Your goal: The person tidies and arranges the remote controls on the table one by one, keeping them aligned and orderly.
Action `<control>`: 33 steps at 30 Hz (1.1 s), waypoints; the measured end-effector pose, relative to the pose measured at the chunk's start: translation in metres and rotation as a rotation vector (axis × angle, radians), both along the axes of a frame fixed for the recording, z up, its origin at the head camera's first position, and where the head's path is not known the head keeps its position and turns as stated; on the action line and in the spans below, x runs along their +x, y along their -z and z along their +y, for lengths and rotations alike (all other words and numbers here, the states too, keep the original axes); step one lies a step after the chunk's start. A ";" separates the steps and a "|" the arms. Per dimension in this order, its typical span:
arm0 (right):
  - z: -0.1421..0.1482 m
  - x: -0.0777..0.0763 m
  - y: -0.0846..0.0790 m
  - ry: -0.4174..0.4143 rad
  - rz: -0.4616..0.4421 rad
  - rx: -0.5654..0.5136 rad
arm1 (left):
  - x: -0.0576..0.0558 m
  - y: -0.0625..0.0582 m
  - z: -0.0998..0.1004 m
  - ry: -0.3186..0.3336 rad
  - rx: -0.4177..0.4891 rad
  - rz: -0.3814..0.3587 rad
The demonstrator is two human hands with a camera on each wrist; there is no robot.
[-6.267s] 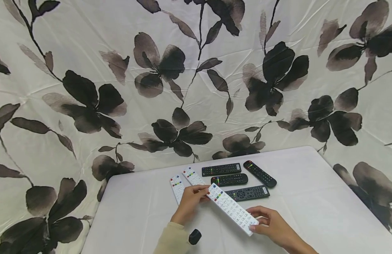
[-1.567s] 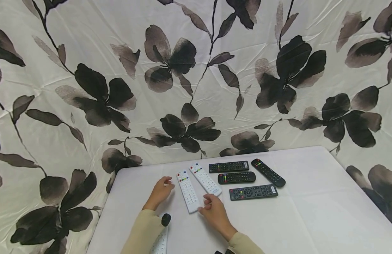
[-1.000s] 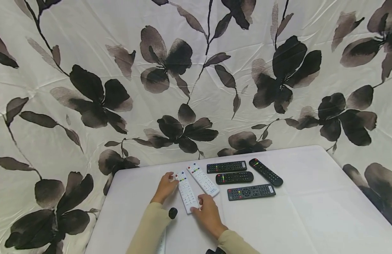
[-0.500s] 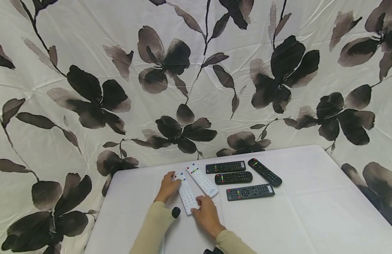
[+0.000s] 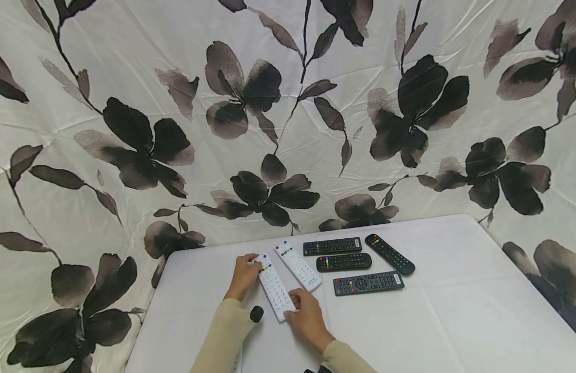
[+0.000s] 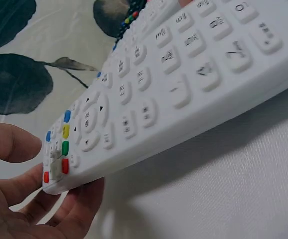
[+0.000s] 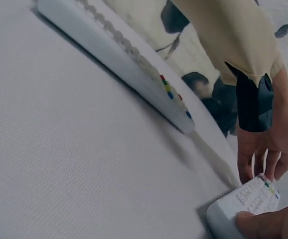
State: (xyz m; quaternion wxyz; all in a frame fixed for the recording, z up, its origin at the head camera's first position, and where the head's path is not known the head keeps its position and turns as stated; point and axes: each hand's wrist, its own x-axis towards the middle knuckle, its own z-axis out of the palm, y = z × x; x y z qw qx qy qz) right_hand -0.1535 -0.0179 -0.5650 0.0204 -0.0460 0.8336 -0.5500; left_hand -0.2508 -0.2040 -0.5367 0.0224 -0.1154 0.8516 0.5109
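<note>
Both hands are on a white remote control (image 5: 275, 287) with colored buttons at its far end. My left hand (image 5: 243, 277) holds that far end; in the left wrist view its thumb is beside the colored buttons and the other fingers (image 6: 86, 204) reach under the edge. At the near end my right hand (image 5: 308, 316) pinches the corner, its thumb (image 7: 263, 224) on the near edge in the right wrist view. Close by on the right lies a second white remote control (image 5: 298, 265). A third white remote control (image 7: 119, 59) is mostly hidden by the left sleeve in the head view.
Several black remotes lie to the right on the white-covered table (image 5: 456, 311): one at the back (image 5: 332, 246), one below it (image 5: 344, 262), a slanted one (image 5: 390, 254) and a nearer one (image 5: 369, 283). A floral cloth (image 5: 334, 129) hangs behind the table.
Earlier the hands held up another white remote, which then lay at the front left. They have since moved to the left white remote, gripped both ends and shifted it slightly nearer.
</note>
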 end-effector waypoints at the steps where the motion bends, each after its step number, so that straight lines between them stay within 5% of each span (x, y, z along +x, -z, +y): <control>1: 0.001 0.001 0.000 -0.001 -0.009 -0.007 | 0.001 -0.001 0.000 -0.004 0.005 -0.003; 12: 0.019 0.016 -0.004 -0.071 -0.088 -0.065 | 0.019 -0.005 -0.003 0.019 0.052 -0.027; 33: 0.048 0.063 -0.011 -0.221 -0.333 -0.177 | 0.072 -0.019 -0.015 0.159 0.275 -0.075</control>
